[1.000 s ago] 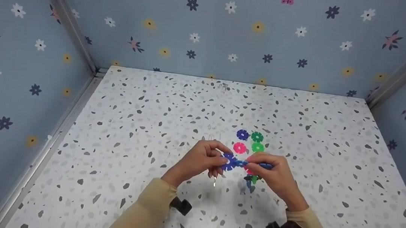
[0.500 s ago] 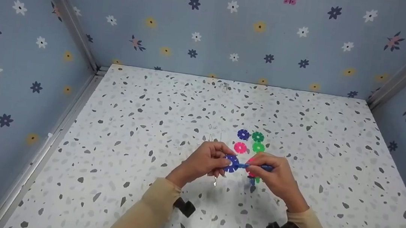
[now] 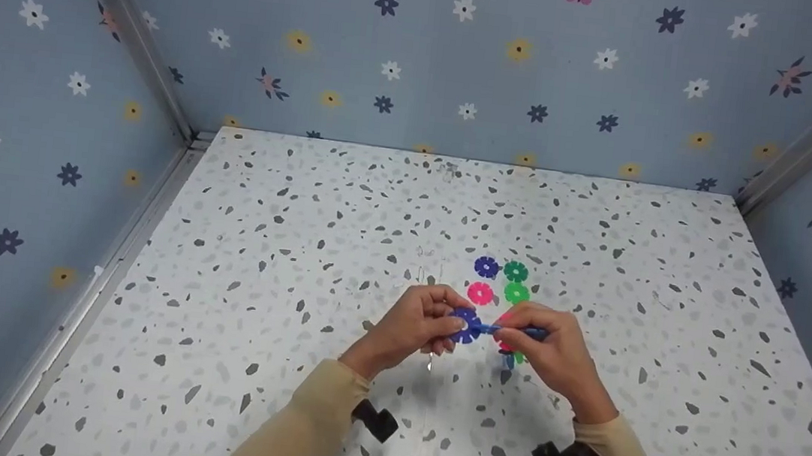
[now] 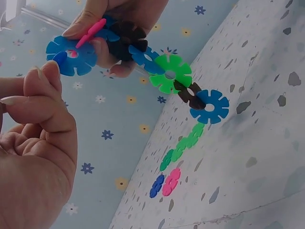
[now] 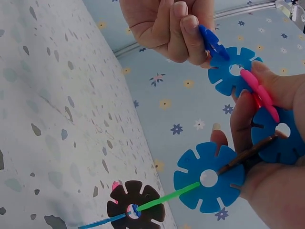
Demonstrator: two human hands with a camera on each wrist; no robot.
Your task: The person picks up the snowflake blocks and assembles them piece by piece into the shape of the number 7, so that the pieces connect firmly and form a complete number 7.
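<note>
My left hand [image 3: 420, 325] pinches a dark blue slotted snowflake disc [image 3: 466, 328] between thumb and fingers. My right hand [image 3: 548, 345] grips a chain of interlocked discs by a pink disc [image 5: 261, 93] and a light blue disc [image 5: 233, 71] at its near end. In the right wrist view the dark blue disc meets the rim of that light blue disc at their slots; how deep they join cannot be told. From the right hand the chain hangs on, with black, blue and green discs [image 4: 170, 74], ending in a blue disc [image 4: 209, 107] in the left wrist view.
Loose discs lie flat on the speckled white table [image 3: 298, 247] beyond the hands: a dark blue disc [image 3: 486, 267], a pink disc [image 3: 480, 293] and green discs [image 3: 516, 272]. Flower-patterned walls [image 3: 424, 56] enclose the table at the back and sides.
My left hand has moved slightly right, bringing the dark blue disc closer to the right hand. The right hand stays nearly in place, keeping its grip on the chain.
</note>
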